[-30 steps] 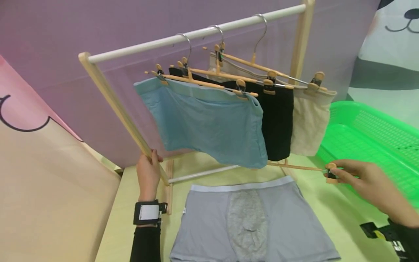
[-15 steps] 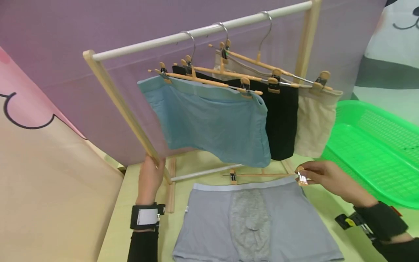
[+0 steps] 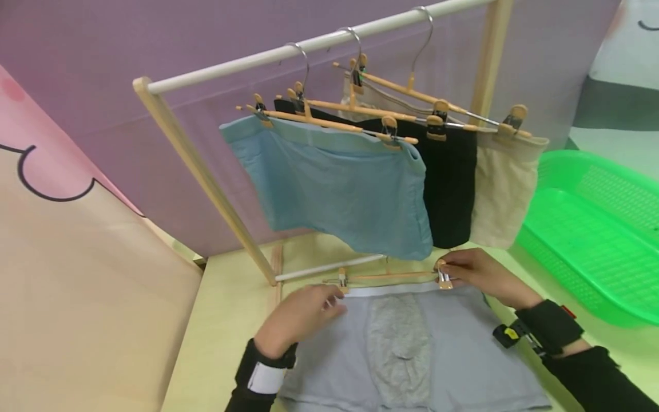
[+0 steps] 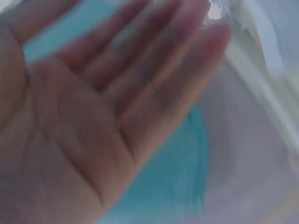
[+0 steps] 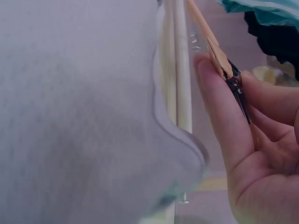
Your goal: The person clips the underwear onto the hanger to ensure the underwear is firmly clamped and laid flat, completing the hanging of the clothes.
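Observation:
My right hand (image 3: 484, 276) pinches the right clip (image 3: 444, 277) of a wooden clip hanger (image 3: 393, 276). In the right wrist view, thumb and fingers meet around that clip (image 5: 235, 80). The hanger lies along the white waistband of grey boxer briefs (image 3: 455, 337), which are spread flat on the table. My left hand (image 3: 301, 316) is over the briefs' upper left corner, its fingertips close to the hanger's left clip (image 3: 342, 278); whether they touch is unclear. The left wrist view shows this hand (image 4: 88, 121) blurred, with fingers extended and nothing in the palm.
A wooden rack (image 3: 206, 183) with a white top rail (image 3: 247, 62) stands behind. Blue (image 3: 340, 183), black (image 3: 453, 189) and beige briefs (image 3: 507, 194) hang from it on clip hangers. A green plastic basket (image 3: 571, 252) stands at the right of the table (image 3: 211, 332).
The left hand has let go of the rack's post and come right and down to the hanger's left clip. The right hand has drawn the hanger leftward, up to the grey waistband.

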`<act>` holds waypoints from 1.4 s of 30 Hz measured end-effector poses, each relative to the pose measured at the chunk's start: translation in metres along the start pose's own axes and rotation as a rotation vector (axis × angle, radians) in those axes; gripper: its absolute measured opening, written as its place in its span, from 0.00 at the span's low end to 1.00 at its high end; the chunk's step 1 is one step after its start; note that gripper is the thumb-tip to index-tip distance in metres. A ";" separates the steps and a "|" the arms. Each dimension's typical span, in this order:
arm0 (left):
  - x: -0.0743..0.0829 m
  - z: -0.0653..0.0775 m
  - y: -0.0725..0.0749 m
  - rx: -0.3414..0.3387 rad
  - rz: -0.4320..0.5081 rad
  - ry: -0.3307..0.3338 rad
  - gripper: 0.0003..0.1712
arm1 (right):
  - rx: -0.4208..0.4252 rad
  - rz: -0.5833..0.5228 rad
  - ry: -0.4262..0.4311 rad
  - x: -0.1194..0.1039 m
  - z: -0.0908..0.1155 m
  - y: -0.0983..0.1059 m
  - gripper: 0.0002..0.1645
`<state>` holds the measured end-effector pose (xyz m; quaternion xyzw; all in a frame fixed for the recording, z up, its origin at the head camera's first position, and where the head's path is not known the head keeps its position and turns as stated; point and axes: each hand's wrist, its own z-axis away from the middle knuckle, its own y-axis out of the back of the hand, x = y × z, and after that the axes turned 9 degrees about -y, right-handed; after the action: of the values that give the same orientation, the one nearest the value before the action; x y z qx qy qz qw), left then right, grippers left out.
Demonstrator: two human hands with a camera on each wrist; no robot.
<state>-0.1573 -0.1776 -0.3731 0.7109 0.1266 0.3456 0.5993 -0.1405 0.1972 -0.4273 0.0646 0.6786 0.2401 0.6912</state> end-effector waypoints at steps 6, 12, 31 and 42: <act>0.044 -0.015 -0.042 -0.251 -0.051 -0.207 0.37 | -0.031 -0.048 -0.032 0.004 -0.007 -0.006 0.16; 0.057 -0.020 -0.067 -0.458 -0.121 -0.189 0.56 | -0.029 0.012 -0.008 0.006 -0.008 -0.007 0.15; 0.068 -0.017 -0.087 -0.567 -0.210 -0.110 0.60 | -0.092 0.023 -0.076 0.000 -0.025 -0.009 0.10; 0.069 -0.021 -0.070 -0.463 -0.210 -0.197 0.54 | 0.045 0.224 0.012 0.002 -0.026 -0.005 0.08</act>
<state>-0.1043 -0.1027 -0.4142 0.5679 0.0582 0.2307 0.7880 -0.1640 0.1873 -0.4329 0.1542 0.6765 0.3010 0.6542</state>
